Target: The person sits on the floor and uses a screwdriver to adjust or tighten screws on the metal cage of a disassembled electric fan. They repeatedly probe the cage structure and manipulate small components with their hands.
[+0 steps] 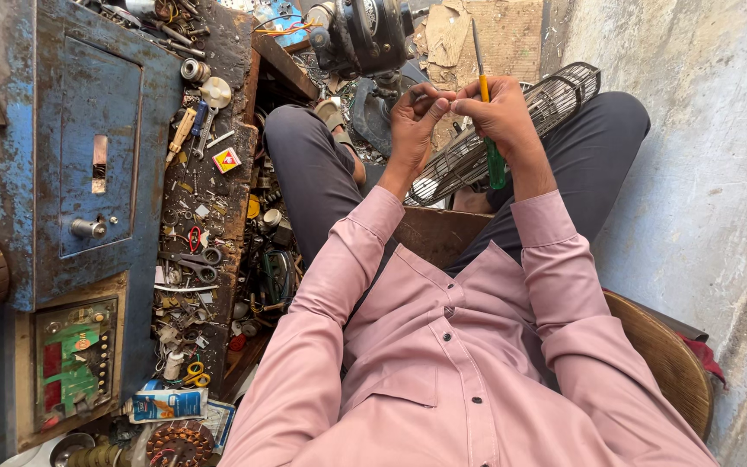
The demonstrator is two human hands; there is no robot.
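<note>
Screwdriver (488, 121) in right hand (503, 117), fingertips together.

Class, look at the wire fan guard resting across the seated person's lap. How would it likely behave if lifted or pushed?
The fan guard is open wire, so probably light for its size. Its thin ribs might flex or dent under a hard squeeze. Being round, it could roll or slide off the knees if pushed; the right hand holds a screwdriver, not the guard.
</note>
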